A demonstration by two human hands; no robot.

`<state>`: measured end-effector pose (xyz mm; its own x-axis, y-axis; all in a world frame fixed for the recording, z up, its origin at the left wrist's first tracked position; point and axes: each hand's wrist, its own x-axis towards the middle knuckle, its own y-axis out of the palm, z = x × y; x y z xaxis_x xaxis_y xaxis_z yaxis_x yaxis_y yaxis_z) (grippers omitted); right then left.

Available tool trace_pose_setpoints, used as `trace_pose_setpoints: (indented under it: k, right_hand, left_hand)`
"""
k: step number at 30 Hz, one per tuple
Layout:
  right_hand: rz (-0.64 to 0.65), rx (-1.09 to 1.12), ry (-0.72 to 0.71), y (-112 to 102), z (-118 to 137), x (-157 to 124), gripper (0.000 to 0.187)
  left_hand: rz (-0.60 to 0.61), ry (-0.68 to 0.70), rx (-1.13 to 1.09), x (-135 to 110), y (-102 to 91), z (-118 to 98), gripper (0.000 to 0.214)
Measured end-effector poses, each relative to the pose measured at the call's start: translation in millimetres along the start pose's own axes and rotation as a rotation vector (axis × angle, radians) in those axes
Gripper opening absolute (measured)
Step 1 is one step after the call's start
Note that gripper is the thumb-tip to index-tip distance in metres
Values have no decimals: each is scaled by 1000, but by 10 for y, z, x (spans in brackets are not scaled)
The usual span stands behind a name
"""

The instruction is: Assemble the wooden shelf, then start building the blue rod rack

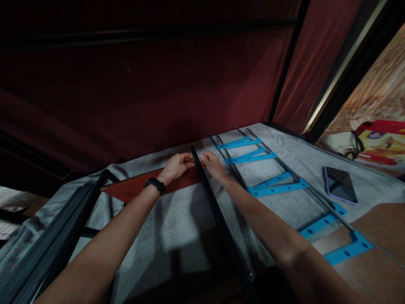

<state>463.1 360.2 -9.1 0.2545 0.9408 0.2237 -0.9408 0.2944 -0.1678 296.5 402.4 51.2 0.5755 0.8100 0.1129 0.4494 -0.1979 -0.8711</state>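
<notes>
A black metal bar point(211, 194) runs from between my hands down toward the bottom of the head view. To its left, a reddish-brown board point(183, 181) stands against the bar. My left hand point(177, 166), with a black band on its wrist, is closed at the board's upper edge, fingertips close to the bar. On the bar's other side my right hand point(212, 164) pinches near its upper end. Whatever small thing sits between those right fingers is too small to make out.
Blue brackets point(278, 187) on dark rods lie to the right on a grey cloth point(171, 219). Beyond them is a phone point(341, 184). Dark metal frame parts point(60, 236) stand at left. A dark red fabric wall point(158, 93) rises behind; a red-and-yellow package point(382, 141) lies far right.
</notes>
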Motion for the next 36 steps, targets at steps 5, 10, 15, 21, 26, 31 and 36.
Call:
trace_pose_setpoints:
  k: [5,10,15,21,26,31,36]
  right_hand:
    - [39,-248,-58,-7,30,58,31]
    - [78,-272,-89,12,6,139,38]
    - [83,-241,-64,21,12,155,45]
    - [41,61,35,-12,13,27,24]
    - [84,-56,-57,-27,22,34,25]
    - [63,-228,-100,-28,60,82,39]
    - [94,-51,30,-44,63,22,44]
  left_hand:
    - [0,10,112,-63,-37,-85,27]
    - [3,-46,206,-94,-60,-195,28]
    - [-19,-64,232,-94,-49,-215,28]
    - [-29,-58,238,-97,-47,-201,26]
    - [-25,-72,271,-107,-54,-216,27]
    - [-4,-29,329,-103,-39,-188,29]
    - [-1,-15,362,-96,-26,-151,32]
